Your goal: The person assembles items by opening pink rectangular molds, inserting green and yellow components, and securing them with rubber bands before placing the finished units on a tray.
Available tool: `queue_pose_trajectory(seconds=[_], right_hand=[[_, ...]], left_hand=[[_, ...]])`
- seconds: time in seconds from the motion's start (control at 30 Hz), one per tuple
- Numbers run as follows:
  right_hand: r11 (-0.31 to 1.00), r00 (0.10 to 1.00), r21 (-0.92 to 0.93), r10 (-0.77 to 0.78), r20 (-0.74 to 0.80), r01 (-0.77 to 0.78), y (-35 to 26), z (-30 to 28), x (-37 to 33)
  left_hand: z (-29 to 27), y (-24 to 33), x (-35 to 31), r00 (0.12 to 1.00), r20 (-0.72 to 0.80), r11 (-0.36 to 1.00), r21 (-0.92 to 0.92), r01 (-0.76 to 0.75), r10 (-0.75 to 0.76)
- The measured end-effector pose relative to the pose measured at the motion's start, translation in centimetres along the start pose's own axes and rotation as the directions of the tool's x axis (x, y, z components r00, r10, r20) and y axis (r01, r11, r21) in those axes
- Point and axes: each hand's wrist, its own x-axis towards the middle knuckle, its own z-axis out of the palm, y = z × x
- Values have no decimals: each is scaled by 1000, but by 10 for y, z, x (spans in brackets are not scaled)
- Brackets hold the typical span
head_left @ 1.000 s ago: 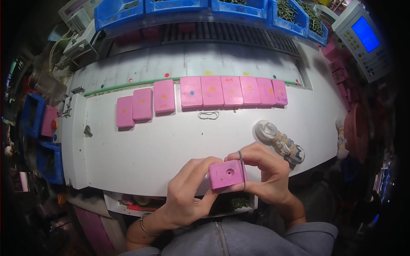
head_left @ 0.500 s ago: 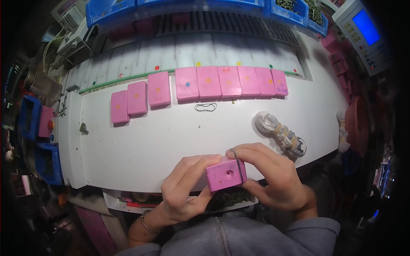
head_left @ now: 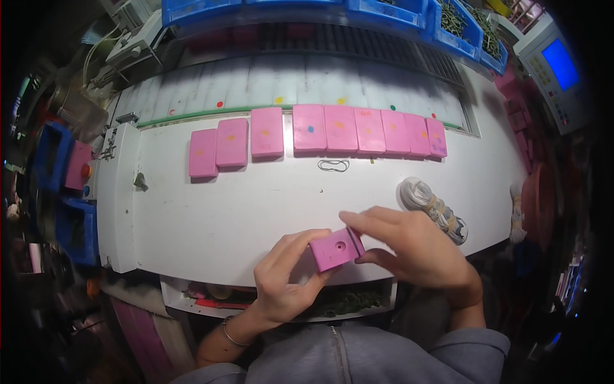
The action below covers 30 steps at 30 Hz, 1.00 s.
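Note:
My left hand (head_left: 284, 275) grips a small pink rubber mould (head_left: 331, 249) by its left end, thumb below and fingers above. The mould is tilted, and a round hole shows in the side facing me. A dark rubber band (head_left: 354, 242) runs around its right end. My right hand (head_left: 412, 246) is at that end, thumb against the lower corner and fingers along the top, the index finger stretched out past the edge. Both hands are above the front of the white table (head_left: 211, 224).
A row of pink moulds (head_left: 341, 130) with coloured dots lies across the table. Before it are loose rubber bands (head_left: 334, 166). A tied white cloth bundle (head_left: 433, 210) lies at right. Blue bins (head_left: 390, 19) stand behind; an open drawer (head_left: 176, 297) is below the front edge.
The view has shifted, so the table things appear lower and further right. My right index finger has lifted and straightened at the mould's banded end. My left hand keeps its grip.

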Motion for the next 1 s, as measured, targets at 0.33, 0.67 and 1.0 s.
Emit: queue_pose_trajectory(seconds=[0.33,0.67,1.0], right_hand=[[962,809,-200,31,-587,-183,67,57,66],[754,989,650,-7,-146,101,18,18,29],[263,945,909,-137,-296,323,-10,20,3]], left_hand=[[16,-4,-4,977,-121,922,367,-120,176],[-24,29,37,990,-127,986,164,-43,65],[-11,30,47,967,-252,1000,9,-21,23]])
